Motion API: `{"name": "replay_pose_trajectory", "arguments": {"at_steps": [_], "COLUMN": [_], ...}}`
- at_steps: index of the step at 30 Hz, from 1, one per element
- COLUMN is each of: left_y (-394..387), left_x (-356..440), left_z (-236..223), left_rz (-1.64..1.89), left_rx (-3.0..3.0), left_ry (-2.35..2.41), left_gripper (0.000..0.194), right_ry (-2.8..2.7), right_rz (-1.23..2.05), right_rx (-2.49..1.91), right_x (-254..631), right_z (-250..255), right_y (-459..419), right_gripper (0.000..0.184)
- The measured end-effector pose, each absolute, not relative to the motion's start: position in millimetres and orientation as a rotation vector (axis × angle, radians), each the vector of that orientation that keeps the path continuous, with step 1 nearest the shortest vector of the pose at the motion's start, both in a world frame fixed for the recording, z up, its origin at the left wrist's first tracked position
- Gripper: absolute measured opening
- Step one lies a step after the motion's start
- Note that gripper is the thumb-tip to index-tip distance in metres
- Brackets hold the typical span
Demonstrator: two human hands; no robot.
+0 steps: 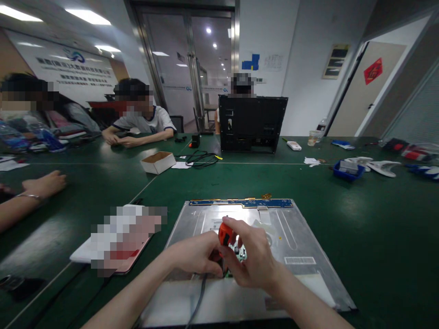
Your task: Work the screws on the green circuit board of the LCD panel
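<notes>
A silver display panel point(302, 242) lies flat in front of me, with a blue circuit strip point(219, 203) along its far edge. My right hand point(252, 256) grips an orange-and-black screwdriver point(225, 233) by its handle, held upright above a small green circuit board point(243, 252). The screwdriver's tip is hidden behind my fingers. Close beside it, my left hand point(200, 251) has its fingers curled down at the board's left edge; what they hold is hidden. A grey cable point(200, 297) runs from under my left hand toward me.
Left of the panel lie a white item point(84, 246) and a pink-edged phone-like object point(128, 265), partly blurred out. Farther off are an open box point(158, 163), a black cable point(202, 159), a black monitor back point(253, 123) and a blue tray point(348, 170). Other people sit around the table.
</notes>
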State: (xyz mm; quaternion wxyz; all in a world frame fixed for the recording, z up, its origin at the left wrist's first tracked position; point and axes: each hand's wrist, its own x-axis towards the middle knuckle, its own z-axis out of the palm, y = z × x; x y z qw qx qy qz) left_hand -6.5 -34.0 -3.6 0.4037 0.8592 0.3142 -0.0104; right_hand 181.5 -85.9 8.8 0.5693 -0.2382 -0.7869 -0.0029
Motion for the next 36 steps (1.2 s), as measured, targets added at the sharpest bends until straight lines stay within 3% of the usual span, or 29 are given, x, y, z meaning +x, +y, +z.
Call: {"name": "replay_pose_trajectory", "arguments": {"at_steps": [17, 36], "left_y": [-32.1, -32.9], "left_x": [-5.1, -7.9], "left_z": [-0.9, -4.8], "left_rz": [-0.013, -0.018], "left_rx": [2.160, 2.164], "left_ry": [0.699, 0.719], "left_gripper": [0.011, 0.008], "right_ry": [-1.851, -1.826], "right_rz": [0.016, -0.005], "right_rx": [-0.500, -0.568], "right_x": [183.6, 180.0], "right_z": [8.9, 10.1], "right_y": [-86.9, -86.1], "right_gripper": [0.056, 0.039]}}
